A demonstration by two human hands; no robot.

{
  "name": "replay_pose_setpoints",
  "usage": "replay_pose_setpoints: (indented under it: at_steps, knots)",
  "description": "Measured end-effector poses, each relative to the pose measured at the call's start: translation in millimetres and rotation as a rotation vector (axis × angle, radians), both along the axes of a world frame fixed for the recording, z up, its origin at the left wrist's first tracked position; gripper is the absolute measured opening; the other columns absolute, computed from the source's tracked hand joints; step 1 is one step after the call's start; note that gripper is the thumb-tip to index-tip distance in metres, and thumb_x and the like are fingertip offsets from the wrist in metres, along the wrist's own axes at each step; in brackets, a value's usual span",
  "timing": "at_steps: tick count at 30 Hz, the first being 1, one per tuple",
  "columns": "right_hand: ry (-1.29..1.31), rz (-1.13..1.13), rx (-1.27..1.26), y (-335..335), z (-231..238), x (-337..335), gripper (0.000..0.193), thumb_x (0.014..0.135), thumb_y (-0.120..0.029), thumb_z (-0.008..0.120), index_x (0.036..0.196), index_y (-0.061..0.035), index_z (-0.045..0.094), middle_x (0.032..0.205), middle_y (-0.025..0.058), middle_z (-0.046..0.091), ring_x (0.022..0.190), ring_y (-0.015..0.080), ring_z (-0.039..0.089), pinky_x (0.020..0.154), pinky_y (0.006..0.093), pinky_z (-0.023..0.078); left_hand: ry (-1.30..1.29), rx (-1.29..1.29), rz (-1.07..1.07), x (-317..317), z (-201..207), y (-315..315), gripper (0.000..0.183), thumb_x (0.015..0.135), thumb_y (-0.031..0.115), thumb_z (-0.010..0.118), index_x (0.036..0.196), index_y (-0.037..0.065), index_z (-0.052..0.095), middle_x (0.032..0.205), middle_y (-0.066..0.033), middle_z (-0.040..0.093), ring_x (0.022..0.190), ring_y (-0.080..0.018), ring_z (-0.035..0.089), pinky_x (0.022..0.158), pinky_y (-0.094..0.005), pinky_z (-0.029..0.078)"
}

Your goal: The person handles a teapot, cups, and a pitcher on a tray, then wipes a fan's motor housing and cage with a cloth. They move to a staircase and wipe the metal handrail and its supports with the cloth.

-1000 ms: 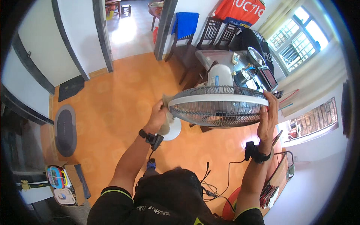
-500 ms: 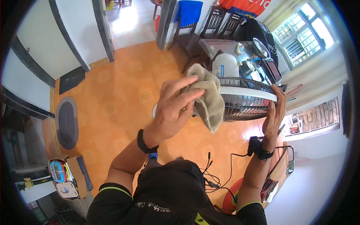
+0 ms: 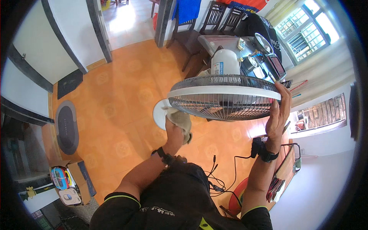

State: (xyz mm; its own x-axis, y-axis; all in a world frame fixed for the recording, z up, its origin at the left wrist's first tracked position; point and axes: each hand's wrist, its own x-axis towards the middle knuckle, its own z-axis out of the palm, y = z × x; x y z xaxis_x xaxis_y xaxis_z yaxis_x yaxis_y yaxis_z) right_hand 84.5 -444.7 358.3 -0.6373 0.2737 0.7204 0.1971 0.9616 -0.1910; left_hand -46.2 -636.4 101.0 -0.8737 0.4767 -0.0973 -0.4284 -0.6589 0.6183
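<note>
A floor fan with a dark wire cage, a white rim band and a white motor housing fills the middle of the view, its cage seen nearly edge-on. My right hand grips the cage's right edge, thumb on the near side and fingers on the far side. Below the cage's left end, my left hand is closed on a beige cloth, which covers most of its fingers. Cloth and hand are beside the round white base on the floor. The pole between base and cage is hidden.
Behind the fan stands a table with a pot and other items, beside dark chairs. Black cables hang near my body. A cardboard box and an oval mat lie to the left.
My left hand has moved down with the cloth, from the cage's left side to near the base. The fan's left half is now uncovered. My right hand keeps its hold on the rim.
</note>
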Motion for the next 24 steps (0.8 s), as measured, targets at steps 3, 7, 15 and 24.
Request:
replay_pose_setpoints:
  at_steps: [3,7,15,24]
  knots:
    - [-0.007,0.004,0.017,0.2,-0.4,-2.4,0.052,0.102,-0.041,0.045,0.132,0.0001,0.058,0.126,0.0223,0.058,0.121,0.0354,0.052,0.105,0.0439,0.037,-0.103,0.066,-0.079,-33.1,-23.6,5.2,0.038,0.096,0.001,0.050,0.134,0.006,0.051,0.127,-0.0056,0.061,0.115,-0.0210,0.060,0.098,-0.0368,0.051]
    - [-0.008,-0.031,0.039,0.7,-5.4,-0.9,0.052,0.102,-0.041,0.045,0.133,-0.0003,0.057,0.127,0.0219,0.058,0.121,0.0357,0.052,0.106,0.0441,0.037,-0.238,0.085,-0.093,-61.6,-30.7,16.7,0.032,0.098,0.011,0.059,0.129,0.007,0.058,0.125,-0.0052,0.064,0.109,-0.0231,0.065,0.093,-0.0372,0.055]
    - [0.005,0.001,0.048,-1.1,-3.6,-4.4,0.051,0.101,-0.042,0.046,0.130,-0.0006,0.059,0.127,0.0209,0.058,0.118,0.0358,0.053,0.104,0.0449,0.037,-0.249,0.077,-0.321,-93.6,-89.4,43.2,0.037,0.101,0.032,0.061,0.132,0.012,0.057,0.131,-0.0068,0.062,0.113,-0.0251,0.063,0.100,-0.0428,0.052]
    - [0.003,-0.001,0.041,-6.6,-6.5,-0.8,0.052,0.098,-0.040,0.051,0.129,0.0002,0.059,0.124,0.0210,0.058,0.116,0.0366,0.053,0.101,0.0447,0.039,-0.377,0.372,-0.415,-48.6,-114.0,90.3,0.035,0.102,0.028,0.059,0.132,0.010,0.056,0.133,-0.0064,0.061,0.122,-0.0238,0.058,0.105,-0.0437,0.048]
